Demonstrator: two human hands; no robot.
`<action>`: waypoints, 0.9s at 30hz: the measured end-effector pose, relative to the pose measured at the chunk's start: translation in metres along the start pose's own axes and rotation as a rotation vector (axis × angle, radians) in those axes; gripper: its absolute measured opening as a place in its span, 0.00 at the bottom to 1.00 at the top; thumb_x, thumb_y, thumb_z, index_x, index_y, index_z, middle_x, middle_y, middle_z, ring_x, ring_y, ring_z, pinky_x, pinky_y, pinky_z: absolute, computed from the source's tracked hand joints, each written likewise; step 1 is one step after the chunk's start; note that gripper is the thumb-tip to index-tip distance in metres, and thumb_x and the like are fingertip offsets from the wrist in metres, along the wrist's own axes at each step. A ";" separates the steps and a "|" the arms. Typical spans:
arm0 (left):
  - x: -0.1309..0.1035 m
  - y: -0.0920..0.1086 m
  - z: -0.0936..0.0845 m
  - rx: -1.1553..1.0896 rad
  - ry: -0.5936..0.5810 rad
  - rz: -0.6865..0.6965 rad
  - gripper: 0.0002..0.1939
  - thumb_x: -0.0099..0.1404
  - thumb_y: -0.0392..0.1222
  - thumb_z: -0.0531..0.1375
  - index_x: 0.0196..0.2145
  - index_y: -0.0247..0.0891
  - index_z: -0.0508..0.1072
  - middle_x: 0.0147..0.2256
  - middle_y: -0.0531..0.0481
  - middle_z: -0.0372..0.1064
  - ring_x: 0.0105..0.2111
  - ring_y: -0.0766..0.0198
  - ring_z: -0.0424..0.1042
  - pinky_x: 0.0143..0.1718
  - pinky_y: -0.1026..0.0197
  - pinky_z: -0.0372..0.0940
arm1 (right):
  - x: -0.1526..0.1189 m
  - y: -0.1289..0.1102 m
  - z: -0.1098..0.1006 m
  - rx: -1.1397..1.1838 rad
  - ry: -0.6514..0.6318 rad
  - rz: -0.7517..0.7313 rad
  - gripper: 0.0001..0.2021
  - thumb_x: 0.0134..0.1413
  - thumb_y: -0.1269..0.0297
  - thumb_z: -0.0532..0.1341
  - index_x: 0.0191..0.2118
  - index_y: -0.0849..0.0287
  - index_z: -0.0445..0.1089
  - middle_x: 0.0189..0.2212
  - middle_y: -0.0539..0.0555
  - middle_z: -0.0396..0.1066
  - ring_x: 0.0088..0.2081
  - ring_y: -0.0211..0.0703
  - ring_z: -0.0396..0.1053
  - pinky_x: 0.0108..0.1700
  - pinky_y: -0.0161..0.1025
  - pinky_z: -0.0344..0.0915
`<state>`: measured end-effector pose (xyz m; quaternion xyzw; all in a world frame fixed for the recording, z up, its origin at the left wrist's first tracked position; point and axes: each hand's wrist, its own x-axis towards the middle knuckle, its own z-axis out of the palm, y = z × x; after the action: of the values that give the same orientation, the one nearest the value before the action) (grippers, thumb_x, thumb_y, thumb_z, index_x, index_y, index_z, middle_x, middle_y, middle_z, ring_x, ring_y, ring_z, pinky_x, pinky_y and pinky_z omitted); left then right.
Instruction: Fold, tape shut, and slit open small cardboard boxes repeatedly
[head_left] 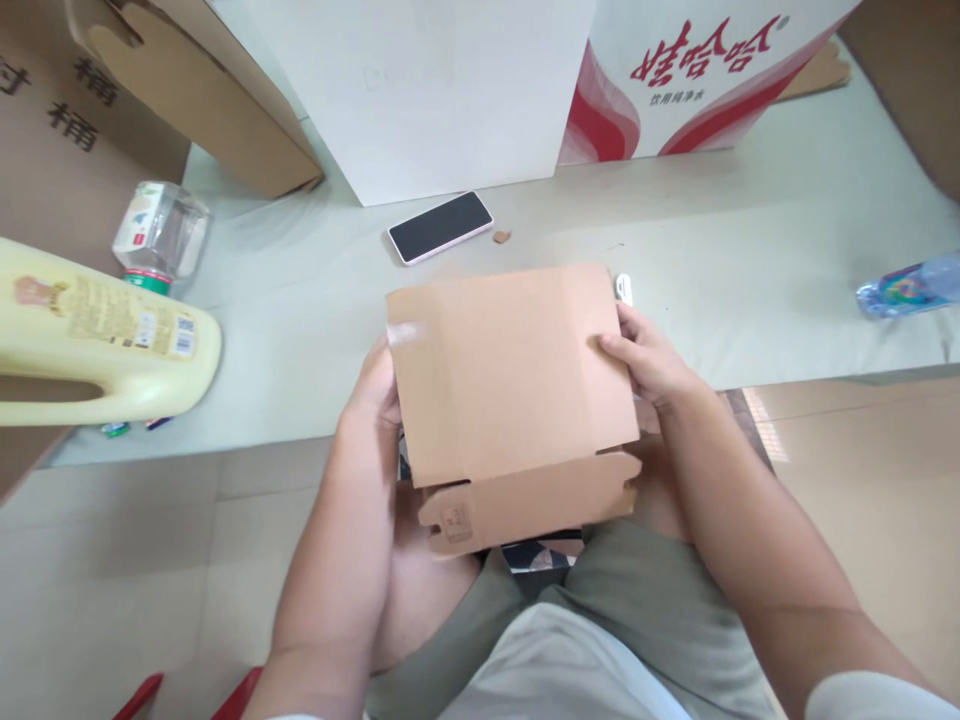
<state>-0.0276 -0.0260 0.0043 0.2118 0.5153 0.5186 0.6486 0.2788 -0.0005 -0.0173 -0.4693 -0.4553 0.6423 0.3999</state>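
Both my hands hold a brown cardboard box blank (510, 370) over my lap, at the near edge of the table. My left hand (379, 385) grips its left edge, with most of the fingers hidden behind the card. At the right edge, my right hand (645, 355) has its thumb on the face of the card and its fingers beside and behind it. A notched flap (532, 500) folds along the near side and carries a small printed mark. Just past my right fingers lies a small white object (623, 289).
A phone (441, 228) and a cardboard scrap (502, 237) lie on the table (750, 260). Behind them stand white boxes (450, 100). A yellow jug (112, 340), a clear bottle (165, 235) and brown cartons (202, 100) are at left. A water bottle (911, 287) lies at right.
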 end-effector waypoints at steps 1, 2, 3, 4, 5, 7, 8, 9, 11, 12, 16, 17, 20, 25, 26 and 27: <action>0.000 0.000 -0.002 -0.022 -0.015 -0.018 0.22 0.53 0.59 0.69 0.34 0.36 0.78 0.29 0.46 0.78 0.36 0.49 0.81 0.33 0.54 0.76 | 0.001 0.003 0.003 0.021 0.005 0.028 0.31 0.36 0.45 0.77 0.46 0.49 0.71 0.34 0.50 0.79 0.35 0.46 0.79 0.37 0.43 0.76; 0.000 0.001 -0.003 -0.036 -0.036 -0.024 0.28 0.57 0.67 0.64 0.36 0.36 0.78 0.31 0.44 0.78 0.42 0.45 0.81 0.37 0.51 0.77 | 0.003 0.005 0.005 0.037 0.022 0.044 0.29 0.36 0.49 0.78 0.45 0.50 0.71 0.31 0.49 0.79 0.32 0.43 0.78 0.37 0.41 0.76; -0.001 0.001 -0.005 -0.034 -0.064 -0.022 0.33 0.57 0.72 0.60 0.37 0.36 0.77 0.33 0.42 0.79 0.46 0.42 0.80 0.40 0.49 0.76 | 0.004 0.007 0.007 0.055 0.042 0.049 0.27 0.37 0.50 0.78 0.43 0.51 0.71 0.29 0.48 0.78 0.30 0.42 0.77 0.37 0.40 0.76; -0.003 0.001 -0.006 -0.011 -0.094 -0.015 0.35 0.56 0.74 0.60 0.39 0.36 0.77 0.34 0.41 0.79 0.48 0.40 0.79 0.42 0.47 0.76 | 0.006 0.008 0.008 0.070 0.058 0.049 0.26 0.37 0.51 0.78 0.41 0.52 0.71 0.28 0.47 0.78 0.29 0.41 0.76 0.36 0.40 0.76; -0.005 0.001 -0.008 0.030 -0.115 -0.015 0.34 0.53 0.72 0.65 0.38 0.36 0.77 0.35 0.41 0.79 0.48 0.40 0.79 0.42 0.48 0.76 | 0.008 0.009 0.009 0.078 0.071 0.052 0.25 0.37 0.52 0.78 0.40 0.52 0.71 0.28 0.47 0.78 0.29 0.40 0.76 0.36 0.39 0.76; -0.007 0.002 -0.011 0.113 -0.114 -0.026 0.28 0.44 0.59 0.75 0.35 0.36 0.77 0.33 0.42 0.79 0.41 0.43 0.81 0.37 0.53 0.75 | 0.010 0.006 0.006 0.091 0.105 0.060 0.24 0.37 0.52 0.77 0.40 0.52 0.71 0.28 0.47 0.78 0.29 0.40 0.76 0.34 0.37 0.75; -0.006 0.003 -0.013 0.117 -0.088 -0.010 0.25 0.41 0.52 0.77 0.33 0.35 0.78 0.32 0.43 0.79 0.37 0.47 0.81 0.34 0.56 0.75 | 0.010 0.004 0.004 0.108 0.134 0.058 0.24 0.38 0.50 0.76 0.40 0.52 0.71 0.27 0.47 0.77 0.27 0.39 0.75 0.31 0.37 0.74; -0.005 0.004 -0.015 0.082 -0.049 0.031 0.22 0.41 0.48 0.77 0.32 0.35 0.78 0.32 0.44 0.79 0.34 0.51 0.80 0.32 0.58 0.74 | 0.010 0.001 0.000 0.135 0.171 0.043 0.24 0.39 0.47 0.75 0.39 0.52 0.72 0.26 0.47 0.76 0.25 0.38 0.73 0.29 0.36 0.73; 0.002 0.007 -0.019 -0.064 0.047 0.184 0.16 0.48 0.45 0.74 0.32 0.37 0.77 0.33 0.47 0.80 0.34 0.57 0.80 0.34 0.60 0.74 | 0.009 -0.005 -0.005 0.211 0.235 -0.021 0.25 0.41 0.40 0.70 0.39 0.52 0.72 0.26 0.48 0.76 0.24 0.38 0.71 0.27 0.37 0.72; 0.006 0.007 -0.021 -0.139 0.094 0.268 0.13 0.51 0.44 0.72 0.33 0.38 0.77 0.35 0.48 0.80 0.36 0.58 0.80 0.37 0.60 0.75 | 0.008 -0.007 -0.007 0.245 0.246 -0.059 0.26 0.42 0.36 0.68 0.39 0.52 0.72 0.27 0.49 0.76 0.24 0.39 0.72 0.26 0.38 0.72; 0.025 0.004 -0.023 -0.267 0.236 0.408 0.08 0.59 0.42 0.68 0.35 0.41 0.75 0.38 0.50 0.80 0.44 0.59 0.80 0.48 0.60 0.74 | 0.002 -0.003 0.001 0.191 0.106 -0.055 0.31 0.38 0.30 0.67 0.37 0.52 0.71 0.26 0.51 0.74 0.26 0.45 0.72 0.26 0.43 0.72; 0.027 0.002 -0.022 -0.269 0.247 0.402 0.08 0.58 0.42 0.69 0.35 0.42 0.75 0.39 0.50 0.80 0.45 0.59 0.79 0.48 0.60 0.74 | 0.000 0.001 0.006 0.142 0.074 -0.031 0.30 0.35 0.32 0.70 0.36 0.52 0.71 0.25 0.50 0.74 0.25 0.44 0.71 0.26 0.43 0.71; 0.025 0.001 -0.014 -0.269 0.183 0.373 0.14 0.57 0.49 0.69 0.38 0.42 0.76 0.43 0.47 0.80 0.50 0.56 0.78 0.48 0.60 0.74 | -0.006 0.010 0.017 0.063 0.079 -0.005 0.24 0.35 0.43 0.75 0.32 0.53 0.69 0.20 0.47 0.69 0.21 0.39 0.65 0.22 0.40 0.67; 0.007 0.012 -0.005 -0.313 -0.018 0.275 0.26 0.61 0.68 0.59 0.43 0.45 0.76 0.50 0.45 0.77 0.55 0.51 0.75 0.45 0.55 0.74 | -0.029 -0.005 0.002 0.173 0.338 -0.094 0.25 0.34 0.46 0.74 0.24 0.53 0.58 0.12 0.39 0.44 0.14 0.27 0.37 0.13 0.32 0.40; 0.005 0.014 -0.004 -0.326 -0.029 0.248 0.25 0.62 0.67 0.58 0.43 0.46 0.76 0.51 0.46 0.77 0.54 0.52 0.75 0.45 0.54 0.75 | -0.037 -0.014 -0.008 0.169 0.406 -0.113 0.26 0.34 0.46 0.74 0.24 0.53 0.58 0.12 0.39 0.43 0.14 0.27 0.36 0.13 0.32 0.39; 0.003 0.015 -0.004 -0.340 -0.032 0.227 0.23 0.62 0.66 0.58 0.44 0.47 0.76 0.52 0.47 0.77 0.53 0.53 0.76 0.44 0.54 0.75 | -0.045 -0.024 -0.021 0.154 0.467 -0.131 0.26 0.33 0.46 0.73 0.25 0.53 0.57 0.13 0.39 0.42 0.14 0.26 0.36 0.12 0.31 0.39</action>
<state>-0.0383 -0.0187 0.0131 0.1641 0.3826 0.6644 0.6206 0.3120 -0.0325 0.0135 -0.5426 -0.3299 0.5220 0.5695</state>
